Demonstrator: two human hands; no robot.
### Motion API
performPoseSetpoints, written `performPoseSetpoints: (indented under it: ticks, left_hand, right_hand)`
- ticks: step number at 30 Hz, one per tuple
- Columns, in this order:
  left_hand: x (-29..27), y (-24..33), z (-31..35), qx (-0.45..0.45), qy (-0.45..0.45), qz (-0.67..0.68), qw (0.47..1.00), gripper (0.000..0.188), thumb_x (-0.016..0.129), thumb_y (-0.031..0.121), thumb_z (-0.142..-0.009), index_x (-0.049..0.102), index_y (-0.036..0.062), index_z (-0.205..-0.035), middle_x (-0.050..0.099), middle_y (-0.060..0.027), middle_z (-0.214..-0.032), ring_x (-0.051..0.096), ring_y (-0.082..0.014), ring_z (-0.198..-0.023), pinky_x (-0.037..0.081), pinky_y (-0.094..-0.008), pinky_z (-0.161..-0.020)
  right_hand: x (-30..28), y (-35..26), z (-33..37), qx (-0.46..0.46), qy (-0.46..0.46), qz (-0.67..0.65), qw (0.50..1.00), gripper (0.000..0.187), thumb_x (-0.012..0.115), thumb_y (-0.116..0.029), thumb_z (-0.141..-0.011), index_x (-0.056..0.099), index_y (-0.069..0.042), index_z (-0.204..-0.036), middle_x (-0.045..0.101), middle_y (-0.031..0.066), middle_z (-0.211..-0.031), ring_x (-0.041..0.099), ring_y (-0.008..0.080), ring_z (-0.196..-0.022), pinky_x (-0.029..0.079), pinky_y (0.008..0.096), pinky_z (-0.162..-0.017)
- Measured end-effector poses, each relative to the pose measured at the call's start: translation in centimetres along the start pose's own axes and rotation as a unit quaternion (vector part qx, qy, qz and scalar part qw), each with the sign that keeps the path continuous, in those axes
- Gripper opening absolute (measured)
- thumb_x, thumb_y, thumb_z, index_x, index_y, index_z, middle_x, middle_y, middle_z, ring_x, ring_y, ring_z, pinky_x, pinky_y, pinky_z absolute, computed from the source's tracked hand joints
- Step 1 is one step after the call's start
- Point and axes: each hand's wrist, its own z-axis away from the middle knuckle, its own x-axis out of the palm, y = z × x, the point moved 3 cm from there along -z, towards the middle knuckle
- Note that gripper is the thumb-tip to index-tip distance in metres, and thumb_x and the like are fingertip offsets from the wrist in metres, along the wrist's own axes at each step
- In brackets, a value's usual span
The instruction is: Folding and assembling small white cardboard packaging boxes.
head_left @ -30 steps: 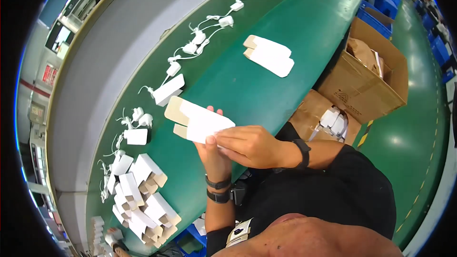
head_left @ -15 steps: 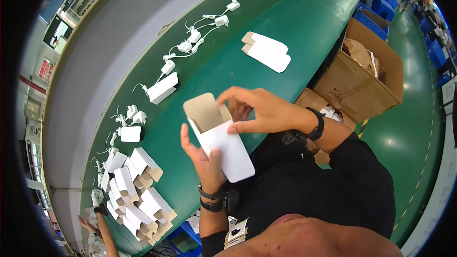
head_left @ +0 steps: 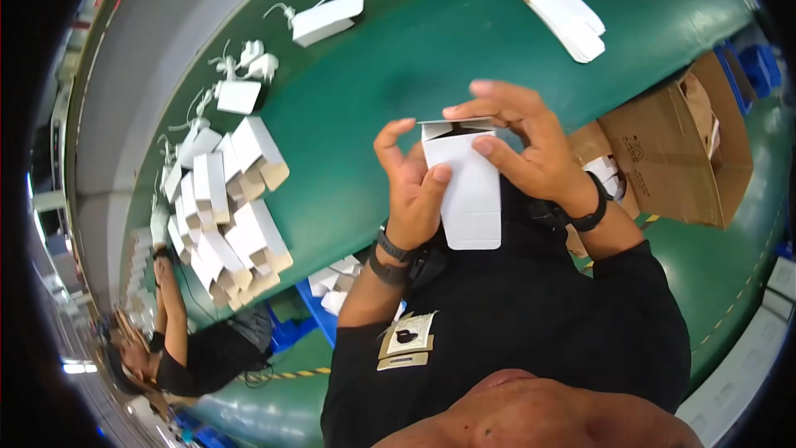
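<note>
Between my two hands is a small white cardboard box (head_left: 469,191), raised in front of my chest over the near edge of the table. My left hand (head_left: 412,187) grips its left side, with the thumb pressed on the front face. With the thumb on the front near the top edge, my right hand (head_left: 531,145) has its fingers at the upper flap. That flap stands partly over the opening, and a dark gap shows beneath it. What is inside the box cannot be made out.
White boxes (head_left: 210,187) with open flaps are heaped on the green table (head_left: 398,58) at left. Chargers with cables (head_left: 263,65) line its far side. Flat cartons (head_left: 568,17) lie at the back right. A large brown carton (head_left: 663,145) stands at right. Another person (head_left: 207,357) works at lower left.
The box has turned more upright and moved right, and its top flap has been folded over toward the opening. My view has shifted, bringing the other person further into sight.
</note>
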Motion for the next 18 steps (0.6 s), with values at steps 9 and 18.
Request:
performPoseSetpoints:
  ticks: [9,18]
  left_hand:
    - [0.3,0.8,-0.3,0.050,-0.076,-0.070,0.993,0.083,0.065,0.008,-0.091,0.005,0.0136,-0.147,0.053,-0.0266,-0.125,0.059,-0.0283,-0.110,0.049,-0.0393,-0.091]
    - [0.7,-0.7,-1.4,0.024,-0.098,-0.067,0.993,0.073,0.064,0.010,-0.093,0.015,0.0084,-0.146,0.052,-0.0262,-0.127,0.059,-0.0277,-0.110,0.049,-0.0386,-0.092]
  right_hand:
    - [-0.9,0.1,-1.4,0.050,-0.050,-0.009,0.997,0.014,0.067,-0.007,-0.088,0.072,0.001,-0.099,0.070,0.0156,-0.104,0.066,0.0230,-0.102,0.053,0.0335,-0.086]
    - [-3.2,1.2,-1.6,0.099,-0.069,-0.053,0.991,0.013,0.068,-0.007,-0.088,0.073,-0.001,-0.098,0.070,0.0153,-0.105,0.067,0.0249,-0.101,0.053,0.0338,-0.086]
